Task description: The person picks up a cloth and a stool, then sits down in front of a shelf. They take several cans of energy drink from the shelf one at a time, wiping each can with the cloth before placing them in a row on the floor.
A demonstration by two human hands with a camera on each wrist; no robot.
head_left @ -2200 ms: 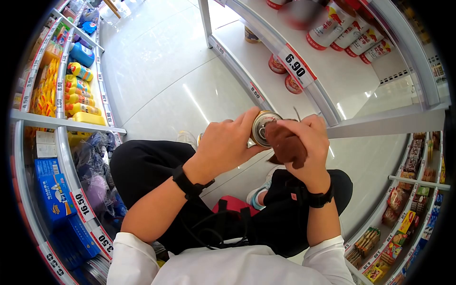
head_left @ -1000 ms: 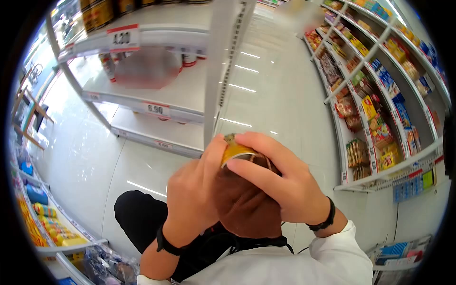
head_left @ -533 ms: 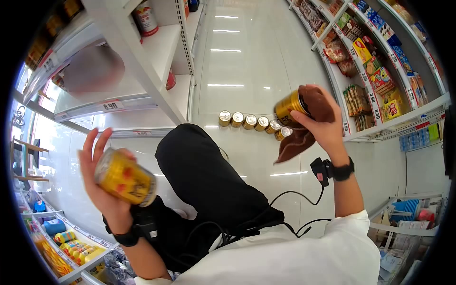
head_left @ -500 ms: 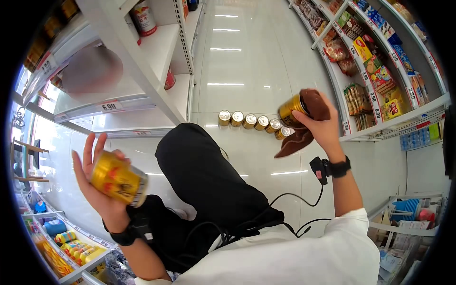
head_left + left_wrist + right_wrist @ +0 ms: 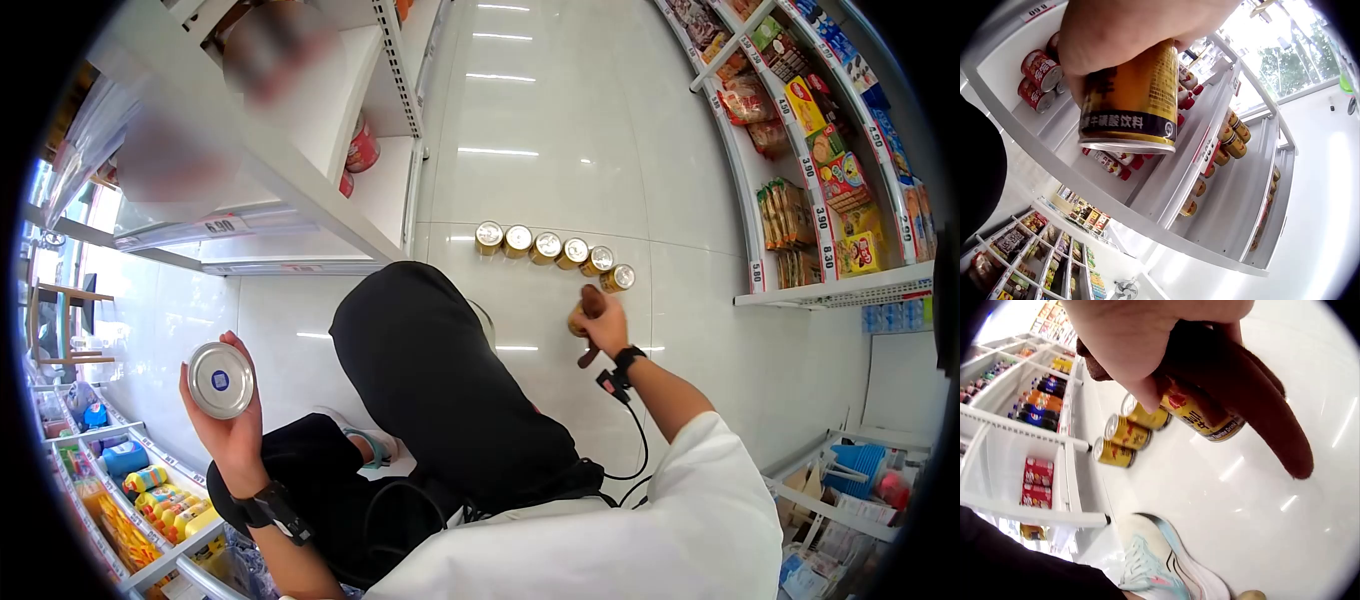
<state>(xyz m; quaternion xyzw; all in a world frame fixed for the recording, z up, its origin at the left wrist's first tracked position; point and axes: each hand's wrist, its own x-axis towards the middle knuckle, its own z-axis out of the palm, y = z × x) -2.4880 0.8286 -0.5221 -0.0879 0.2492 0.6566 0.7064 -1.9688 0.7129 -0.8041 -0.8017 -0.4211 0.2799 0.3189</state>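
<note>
In the head view my left hand [image 5: 228, 425] holds a gold drink can [image 5: 221, 380] off to the left. Its silver end with a round blue mark faces the camera, and the left wrist view shows the gold can's [image 5: 1129, 106] side and dark lower band. Low over the floor on the right, my right hand [image 5: 606, 328] grips a brown cloth [image 5: 592, 300] together with a second gold drink can [image 5: 577, 320]. Part of that second can [image 5: 1200, 419] shows beneath the cloth [image 5: 1241, 387] in the right wrist view. Just beyond this hand stands a slanting row of gold cans [image 5: 546, 248].
White shelving [image 5: 300, 225] rises at the left, close to my black-clad knee [image 5: 420, 330]. Snack shelves [image 5: 835, 200] line the right side. More gold cans [image 5: 1233, 145] stand on a shelf in the left wrist view. A cable [image 5: 640, 450] hangs by my right forearm.
Both hands were together at a can with the cloth, then parted with a can in each. Since then the right hand has lowered to the floor beside the row; the left hand's can has turned end-on.
</note>
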